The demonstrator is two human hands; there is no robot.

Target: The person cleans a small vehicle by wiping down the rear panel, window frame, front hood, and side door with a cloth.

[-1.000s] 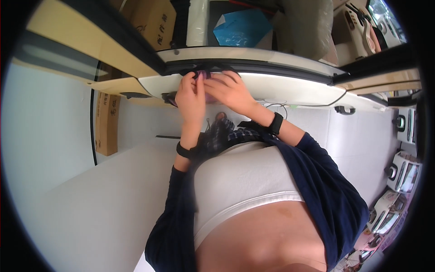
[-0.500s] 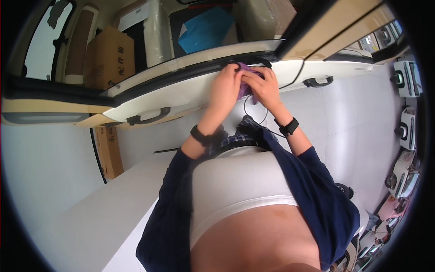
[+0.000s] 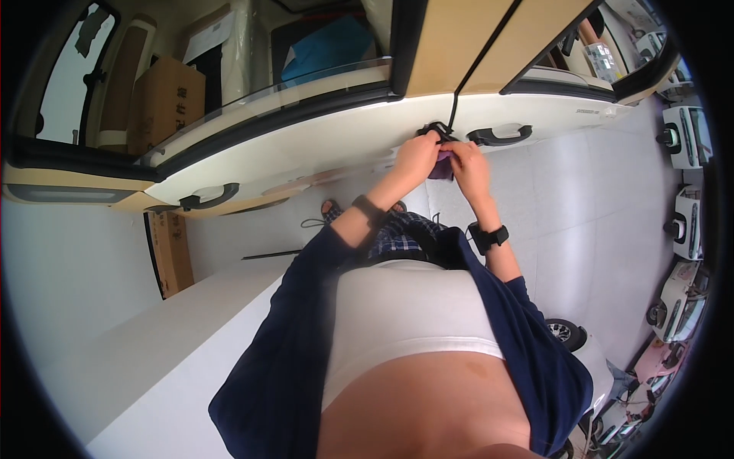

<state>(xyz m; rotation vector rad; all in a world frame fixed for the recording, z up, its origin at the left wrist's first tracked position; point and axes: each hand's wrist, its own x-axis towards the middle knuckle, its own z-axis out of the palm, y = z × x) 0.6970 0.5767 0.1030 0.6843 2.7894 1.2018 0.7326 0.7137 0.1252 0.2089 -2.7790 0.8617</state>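
A crumpled purple cloth (image 3: 441, 167) hangs between my two hands, against the white lower side of a car (image 3: 336, 141). My left hand (image 3: 418, 159) is closed, its fingertips at a black fitting (image 3: 436, 128) beside the door seam. My fingers partly cover that fitting, so its kind is unclear. My right hand (image 3: 470, 165) pinches the cloth, its fingertips close to the left ones. A black door handle (image 3: 501, 136) sits just right of my right hand, across the seam.
Another black door handle (image 3: 210, 196) is farther left. Through the window show a cardboard box (image 3: 170, 103) and a blue sheet (image 3: 329, 50). A long carton (image 3: 170, 252) stands left on the pale floor, near a white block (image 3: 176, 344). Several small white cars (image 3: 684, 218) line the right side.
Both hands have shifted right along the car with the purple cloth, closer to the right door handle. The car side has slid left in view. Sandalled feet now show below.
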